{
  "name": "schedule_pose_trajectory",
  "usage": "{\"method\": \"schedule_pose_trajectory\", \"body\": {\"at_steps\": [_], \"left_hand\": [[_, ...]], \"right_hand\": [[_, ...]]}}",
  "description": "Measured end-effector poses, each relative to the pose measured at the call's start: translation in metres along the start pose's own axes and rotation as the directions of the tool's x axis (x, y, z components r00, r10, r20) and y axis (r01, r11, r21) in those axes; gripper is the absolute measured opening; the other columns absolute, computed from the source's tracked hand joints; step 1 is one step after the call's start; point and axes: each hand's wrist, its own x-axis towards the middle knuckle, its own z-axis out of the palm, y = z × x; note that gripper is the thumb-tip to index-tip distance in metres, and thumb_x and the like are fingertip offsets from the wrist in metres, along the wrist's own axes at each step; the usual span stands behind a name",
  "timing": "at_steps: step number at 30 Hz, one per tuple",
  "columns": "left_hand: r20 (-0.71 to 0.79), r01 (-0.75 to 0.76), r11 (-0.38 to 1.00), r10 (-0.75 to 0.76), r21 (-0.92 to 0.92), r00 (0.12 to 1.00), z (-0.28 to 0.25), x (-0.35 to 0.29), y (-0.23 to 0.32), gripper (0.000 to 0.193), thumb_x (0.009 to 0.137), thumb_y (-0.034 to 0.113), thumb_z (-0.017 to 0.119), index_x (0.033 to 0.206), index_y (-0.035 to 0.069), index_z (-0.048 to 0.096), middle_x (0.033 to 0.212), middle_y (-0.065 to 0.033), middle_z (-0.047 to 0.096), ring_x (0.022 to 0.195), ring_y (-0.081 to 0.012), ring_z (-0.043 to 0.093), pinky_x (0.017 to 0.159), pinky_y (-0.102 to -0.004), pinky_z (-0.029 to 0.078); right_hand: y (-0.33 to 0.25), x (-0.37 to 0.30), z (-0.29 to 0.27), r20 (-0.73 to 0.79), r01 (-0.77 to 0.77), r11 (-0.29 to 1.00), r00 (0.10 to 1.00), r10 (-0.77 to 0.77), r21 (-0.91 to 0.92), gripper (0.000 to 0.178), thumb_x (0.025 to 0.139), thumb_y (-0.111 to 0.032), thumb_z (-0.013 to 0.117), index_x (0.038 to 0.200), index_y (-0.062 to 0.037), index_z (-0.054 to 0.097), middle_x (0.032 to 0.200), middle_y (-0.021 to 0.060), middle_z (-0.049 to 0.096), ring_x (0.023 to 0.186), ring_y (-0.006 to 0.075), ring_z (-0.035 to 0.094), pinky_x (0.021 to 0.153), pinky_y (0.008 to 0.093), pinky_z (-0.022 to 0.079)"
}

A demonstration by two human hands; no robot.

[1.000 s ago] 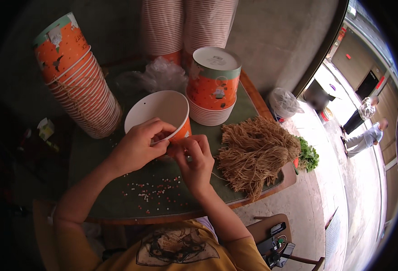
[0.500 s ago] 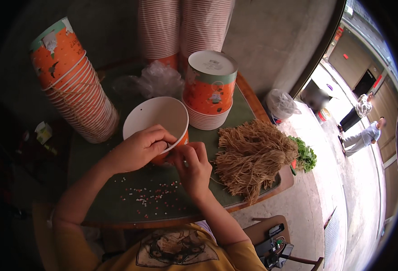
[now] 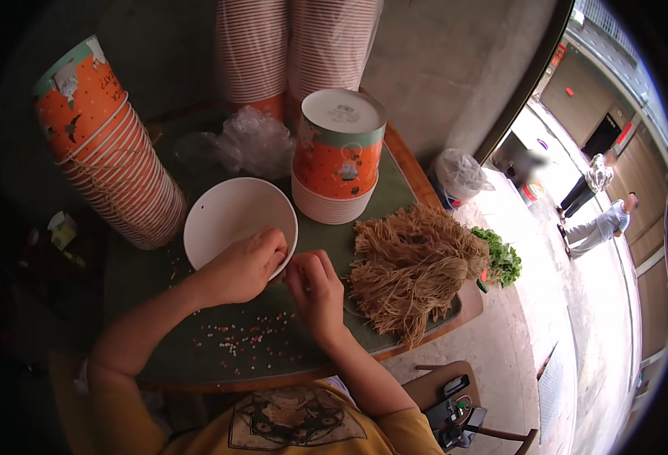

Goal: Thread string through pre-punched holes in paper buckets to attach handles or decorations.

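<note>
A white-lined paper bucket (image 3: 231, 212) sits in front of me on the green table, its mouth tilted toward me. My left hand (image 3: 244, 264) is closed over its near right rim, with the fingertips inside. Just outside that rim, my right hand (image 3: 316, 294) is closed in a pinch; whatever is between its fingers is hidden. Small white and reddish beads (image 3: 247, 334) lie scattered on the tabletop nearer to me. A heap of brown twine strands (image 3: 413, 265) spreads to the right of my right hand.
An orange nested stack of buckets (image 3: 339, 163) stands upside down behind the bucket; another stack (image 3: 114, 152) leans at left. Tall wrapped stacks (image 3: 296, 53) and a crumpled plastic bag (image 3: 254, 140) are farther back. Green leaves (image 3: 500, 258) show beyond the twine. Two people are outside at right.
The bucket's mouth has turned more toward me and come slightly nearer and left. My left hand has shifted with its rim. My right hand stays pinched beside it. The whole view has shifted slightly.
</note>
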Motion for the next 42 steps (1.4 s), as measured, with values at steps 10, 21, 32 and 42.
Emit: {"method": "schedule_pose_trajectory", "body": {"at_steps": [10,21,32,42], "left_hand": [[-0.148,-0.158,0.968,0.189,0.197,0.971,-0.012,-0.001,-0.006,0.01,0.089,0.002,0.049,0.095,0.0,0.042,0.095,-0.0169,0.053,0.088,-0.0391,0.057,0.073,-0.0473,0.045],[-0.152,-0.073,0.846,-0.009,-0.528,0.988,-0.002,-0.008,-0.006,0.03,0.094,0.005,0.055,0.121,0.002,0.044,0.105,-0.0089,0.057,0.094,-0.0139,0.058,0.085,-0.0288,0.048],[-0.038,0.071,0.72,-0.134,-0.69,0.99,0.009,0.0,-0.004,0.029,0.092,0.005,0.06,0.119,0.0,0.049,0.1,-0.0056,0.06,0.093,-0.0101,0.058,0.083,-0.0264,0.047],[-0.04,0.067,0.718,-0.131,-0.693,0.991,-0.004,-0.001,-0.001,0.008,0.094,0.009,0.056,0.099,0.002,0.057,0.089,-0.0005,0.06,0.082,-0.0066,0.056,0.076,-0.022,0.046]], "right_hand": [[0.004,0.018,-0.025,0.161,-0.312,0.896,0.948,0.273,0.316,0.014,0.097,-0.009,0.053,0.108,-0.0009,0.056,0.083,0.0055,0.061,0.064,0.0069,0.053,0.055,0.0218,0.044],[-0.006,0.037,-0.012,0.403,-0.491,0.745,0.857,0.32,0.452,0.015,0.093,-0.017,0.062,0.095,-0.002,0.062,0.08,0.0021,0.064,0.067,0.0054,0.056,0.059,0.0228,0.044],[-0.01,0.034,-0.015,0.582,-0.698,0.129,0.673,0.457,0.705,0.006,0.096,-0.019,0.054,0.1,-0.0162,0.057,0.079,-0.0088,0.052,0.061,-0.0003,0.041,0.048,0.0171,0.03],[-0.028,0.038,-0.076,0.599,-0.431,0.901,0.734,0.319,0.048,0.019,0.096,-0.02,0.059,0.101,-0.0015,0.061,0.086,-0.0022,0.06,0.081,0.0043,0.053,0.074,0.0227,0.045]]}}
